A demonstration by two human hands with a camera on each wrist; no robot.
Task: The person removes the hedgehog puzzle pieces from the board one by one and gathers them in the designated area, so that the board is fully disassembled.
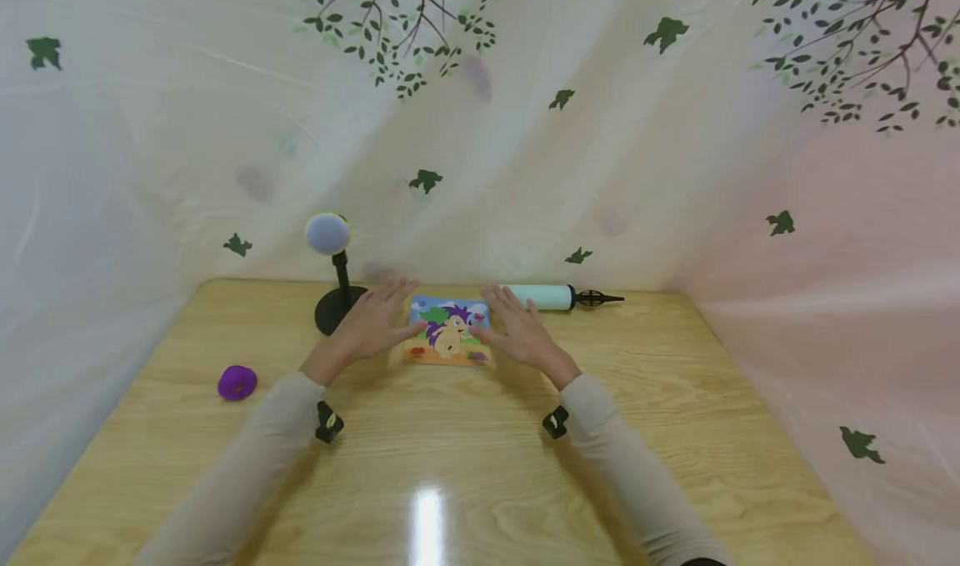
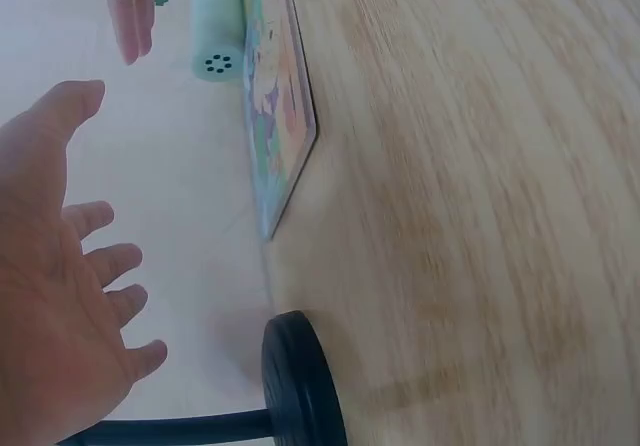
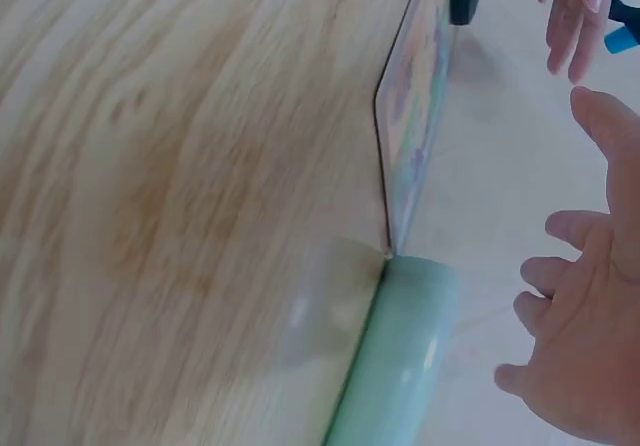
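Observation:
Flat on the table lies a colourful picture board (image 1: 448,345) with a cartoon hedgehog on it, perhaps a puzzle. My left hand (image 1: 372,323) hovers at its left side, fingers spread and holding nothing. On the opposite side my right hand (image 1: 522,333) is held above the table, its fingers also spread. Both wrist views show the left palm (image 2: 50,266) and the right palm (image 3: 590,316) raised clear of the board. Behind the right hand lies a pale green hand pump (image 1: 540,297) with a black nozzle, its near end close to the board.
A black lamp with a round white head (image 1: 327,234) stands at the back left, its base (image 1: 330,309) close to my left hand. A purple ring-shaped roll (image 1: 237,383) lies at the left of the wooden table (image 1: 465,441). A leaf-printed curtain (image 1: 495,149) hangs behind.

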